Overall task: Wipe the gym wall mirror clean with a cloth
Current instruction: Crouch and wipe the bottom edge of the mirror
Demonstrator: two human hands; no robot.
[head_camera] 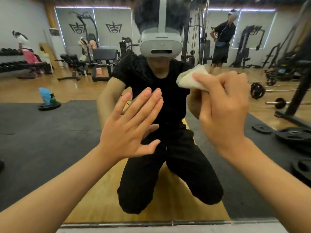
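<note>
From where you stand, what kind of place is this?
Most likely a gym: the wall mirror reflects a dumbbell rack, a weight bench and a barbell lying on the floor.

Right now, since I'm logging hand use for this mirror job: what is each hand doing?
Left hand: open, fingers straight, holding nothing.
Right hand: closed around the white cloth.

Right hand (pixel 222 111) grips cloth (pixel 191 78), seemingly against mirror (pixel 50 123); left hand (pixel 129 125) flat.

Weight plates (pixel 293 134) lie near a likely barbell (pixel 278 103).
</note>
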